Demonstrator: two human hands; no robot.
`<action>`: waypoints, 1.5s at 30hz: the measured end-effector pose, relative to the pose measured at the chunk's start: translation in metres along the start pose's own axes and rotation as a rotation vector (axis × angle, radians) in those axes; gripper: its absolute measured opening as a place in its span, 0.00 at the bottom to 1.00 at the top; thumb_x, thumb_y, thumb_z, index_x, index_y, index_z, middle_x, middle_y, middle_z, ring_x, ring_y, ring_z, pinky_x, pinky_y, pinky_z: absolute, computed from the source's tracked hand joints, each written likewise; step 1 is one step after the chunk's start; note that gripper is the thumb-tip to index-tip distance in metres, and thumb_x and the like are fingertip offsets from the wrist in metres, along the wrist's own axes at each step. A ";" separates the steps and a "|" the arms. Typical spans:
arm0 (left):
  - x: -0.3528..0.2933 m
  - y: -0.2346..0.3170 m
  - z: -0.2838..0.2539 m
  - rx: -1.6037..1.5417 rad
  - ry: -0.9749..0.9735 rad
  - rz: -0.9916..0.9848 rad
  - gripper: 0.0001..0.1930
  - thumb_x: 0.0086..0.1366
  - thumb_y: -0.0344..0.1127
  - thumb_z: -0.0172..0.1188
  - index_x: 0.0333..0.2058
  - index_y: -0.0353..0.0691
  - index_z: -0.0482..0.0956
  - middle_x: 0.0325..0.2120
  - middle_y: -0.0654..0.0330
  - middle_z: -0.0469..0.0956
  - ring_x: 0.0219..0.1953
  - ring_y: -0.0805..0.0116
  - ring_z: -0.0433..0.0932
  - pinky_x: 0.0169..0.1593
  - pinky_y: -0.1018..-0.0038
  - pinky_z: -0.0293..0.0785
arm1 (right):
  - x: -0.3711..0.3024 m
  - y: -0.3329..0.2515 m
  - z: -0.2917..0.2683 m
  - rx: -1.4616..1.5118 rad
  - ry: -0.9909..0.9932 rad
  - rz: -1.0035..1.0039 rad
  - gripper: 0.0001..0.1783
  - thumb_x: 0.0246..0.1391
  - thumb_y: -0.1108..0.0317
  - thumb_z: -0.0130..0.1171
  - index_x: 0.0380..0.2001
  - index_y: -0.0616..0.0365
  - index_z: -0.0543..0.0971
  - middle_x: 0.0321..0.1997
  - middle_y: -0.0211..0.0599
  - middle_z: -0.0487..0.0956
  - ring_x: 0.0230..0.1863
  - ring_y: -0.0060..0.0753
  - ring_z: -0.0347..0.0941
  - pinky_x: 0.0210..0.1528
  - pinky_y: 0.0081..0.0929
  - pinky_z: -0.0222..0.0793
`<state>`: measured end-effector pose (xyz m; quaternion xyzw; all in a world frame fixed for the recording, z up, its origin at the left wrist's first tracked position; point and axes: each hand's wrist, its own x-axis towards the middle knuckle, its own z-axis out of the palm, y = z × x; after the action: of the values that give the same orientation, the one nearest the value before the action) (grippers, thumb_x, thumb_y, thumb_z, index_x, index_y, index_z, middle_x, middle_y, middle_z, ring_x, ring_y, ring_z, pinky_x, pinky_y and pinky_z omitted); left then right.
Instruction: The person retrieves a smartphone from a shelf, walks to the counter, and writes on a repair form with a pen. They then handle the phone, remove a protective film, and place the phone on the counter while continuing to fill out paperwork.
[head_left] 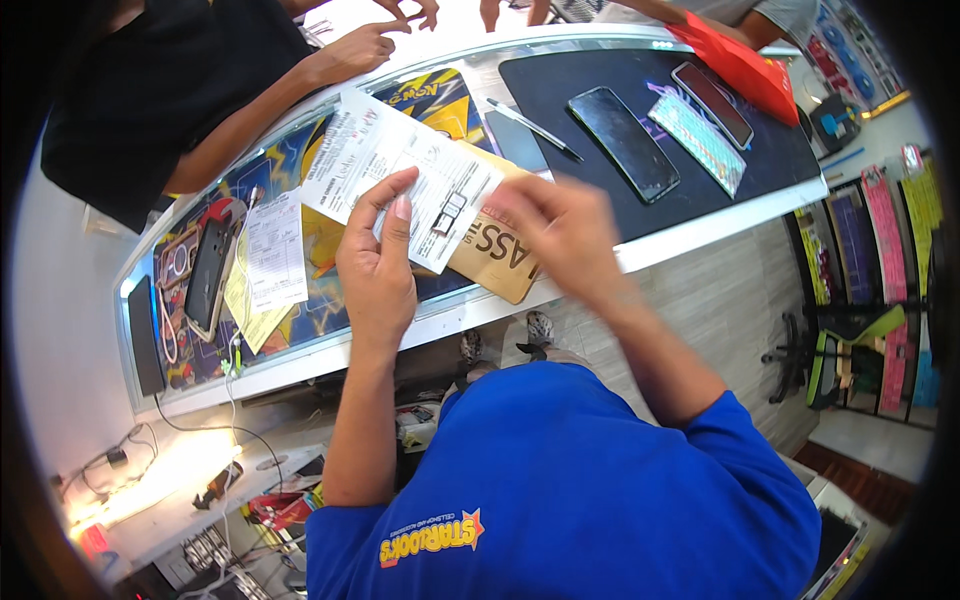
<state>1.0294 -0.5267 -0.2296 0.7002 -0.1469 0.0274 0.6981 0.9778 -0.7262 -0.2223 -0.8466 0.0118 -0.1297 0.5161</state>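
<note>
My left hand pinches a printed white paper form with handwriting, thumb in front and the other fingers partly hidden. Behind the form's right side shows a tan cardboard packet with large dark lettering. Whether the left hand also grips this packet is hard to tell. Over the right part of the form and the packet is my right hand, its fingers smeared by motion. To the left, a second white slip rests on a yellow paper, beside a dark phone.
On the dark mat are a pen, a black phone, a glittery light-blue phone case and a reddish phone. A red bag sits far right. Across the glass counter, a person in black leans in.
</note>
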 end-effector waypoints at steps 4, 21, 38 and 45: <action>0.002 -0.010 -0.011 0.422 -0.176 0.026 0.12 0.73 0.36 0.65 0.50 0.39 0.87 0.49 0.52 0.87 0.53 0.61 0.81 0.61 0.67 0.73 | 0.060 0.053 -0.059 -0.731 0.059 -0.274 0.17 0.64 0.60 0.67 0.45 0.64 0.87 0.43 0.48 0.83 0.51 0.50 0.78 0.55 0.44 0.75; 0.003 -0.025 -0.004 0.858 -0.246 0.140 0.21 0.64 0.54 0.73 0.52 0.55 0.86 0.52 0.56 0.78 0.60 0.53 0.68 0.68 0.56 0.62 | 0.100 0.059 -0.015 0.184 -0.604 0.083 0.19 0.70 0.52 0.65 0.41 0.61 0.84 0.34 0.32 0.87 0.32 0.16 0.80 0.35 0.20 0.76; 0.004 -0.034 -0.008 0.860 -0.232 0.151 0.22 0.61 0.54 0.75 0.52 0.57 0.87 0.48 0.58 0.78 0.58 0.55 0.69 0.67 0.55 0.62 | 0.084 0.061 -0.002 -0.033 -0.546 -0.106 0.20 0.70 0.51 0.63 0.37 0.60 0.88 0.25 0.30 0.85 0.25 0.19 0.77 0.32 0.24 0.74; 0.005 -0.033 -0.007 0.869 -0.238 0.137 0.22 0.61 0.54 0.75 0.52 0.57 0.87 0.45 0.55 0.80 0.59 0.55 0.69 0.66 0.57 0.61 | 0.089 0.064 -0.003 -0.062 -0.558 -0.106 0.21 0.69 0.50 0.63 0.37 0.61 0.87 0.26 0.33 0.85 0.25 0.24 0.79 0.32 0.26 0.75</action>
<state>1.0435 -0.5209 -0.2602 0.9152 -0.2469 0.0519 0.3142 1.0704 -0.7720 -0.2591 -0.8644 -0.1707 0.0819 0.4658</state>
